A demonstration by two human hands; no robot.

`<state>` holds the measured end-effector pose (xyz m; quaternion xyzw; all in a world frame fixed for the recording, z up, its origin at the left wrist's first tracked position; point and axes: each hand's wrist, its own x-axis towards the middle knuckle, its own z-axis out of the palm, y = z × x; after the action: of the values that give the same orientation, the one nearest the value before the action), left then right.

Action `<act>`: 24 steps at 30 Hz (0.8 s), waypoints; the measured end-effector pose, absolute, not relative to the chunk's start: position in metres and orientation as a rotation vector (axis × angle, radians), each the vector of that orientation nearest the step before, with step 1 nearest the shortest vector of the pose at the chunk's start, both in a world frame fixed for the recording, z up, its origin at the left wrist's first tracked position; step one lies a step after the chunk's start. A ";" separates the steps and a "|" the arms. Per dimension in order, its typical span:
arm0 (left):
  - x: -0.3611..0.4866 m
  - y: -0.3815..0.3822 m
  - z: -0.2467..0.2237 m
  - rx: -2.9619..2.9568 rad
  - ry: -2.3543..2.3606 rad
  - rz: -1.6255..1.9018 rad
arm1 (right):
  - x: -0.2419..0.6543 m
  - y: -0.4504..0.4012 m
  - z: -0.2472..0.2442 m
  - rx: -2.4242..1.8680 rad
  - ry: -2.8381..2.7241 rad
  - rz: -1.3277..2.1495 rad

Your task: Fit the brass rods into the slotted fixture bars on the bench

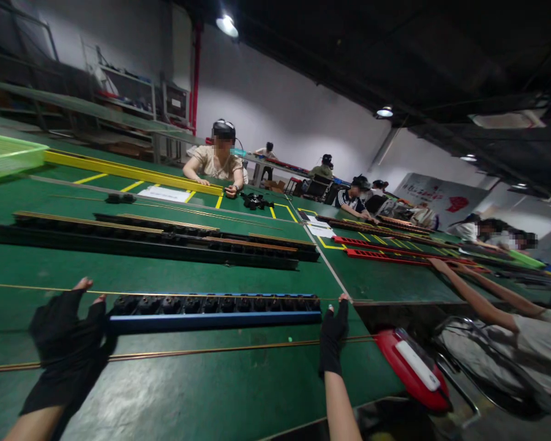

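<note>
A long thin brass-coloured rod (165, 294) runs across the view above a blue rail (215, 320) lined with black parts. My left hand (71, 334), in a black fingerless glove, pinches the rod left of the rail. Just past the rail's right end, my right hand (334, 331), gloved the same way, has its fingertips closed on the rod. More thin rods (211, 351) lie on the green table nearer to me, passing by both hands.
Beyond the blue rail lie black rails with rods (165, 245). A green basket (13, 156) stands at far left, and a person across the table touches a yellow rail (142, 173). Red rails (390, 254) and another person's arms (477, 300) are at right, above a red object (413, 367).
</note>
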<state>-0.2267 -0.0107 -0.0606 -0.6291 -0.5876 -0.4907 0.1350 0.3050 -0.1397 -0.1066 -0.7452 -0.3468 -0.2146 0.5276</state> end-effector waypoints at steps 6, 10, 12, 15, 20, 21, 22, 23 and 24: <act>-0.216 -0.018 -0.056 -1.835 -1.679 -1.416 | 0.300 -0.138 -0.108 -1.788 -0.955 -0.320; -0.216 -0.018 -0.054 -1.890 -1.679 -1.363 | 0.304 -0.140 -0.111 -1.781 -0.957 -0.235; -0.216 -0.018 -0.054 -1.905 -1.692 -1.353 | 0.305 -0.140 -0.113 -1.772 -0.968 -0.206; -0.217 -0.016 -0.055 -1.898 -1.717 -1.366 | 0.305 -0.141 -0.115 -1.751 -0.986 -0.167; -0.219 -0.014 -0.061 -1.911 -1.728 -1.364 | 0.302 -0.144 -0.112 -1.720 -0.996 -0.150; -0.220 -0.013 -0.062 -1.912 -1.728 -1.363 | 0.301 -0.145 -0.111 -1.718 -0.991 -0.152; -0.221 -0.013 -0.063 -1.908 -1.732 -1.362 | 0.301 -0.145 -0.110 -1.716 -0.985 -0.154; -0.221 -0.012 -0.064 -1.908 -1.735 -1.360 | 0.301 -0.145 -0.110 -1.713 -0.978 -0.155; -0.222 -0.011 -0.065 -1.909 -1.739 -1.359 | 0.301 -0.145 -0.110 -1.709 -0.973 -0.156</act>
<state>-0.2220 -0.0114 -0.0650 -0.6500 -0.5922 -0.4630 0.1116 0.3009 -0.1449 -0.1100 -0.7224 -0.4113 -0.0659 0.5519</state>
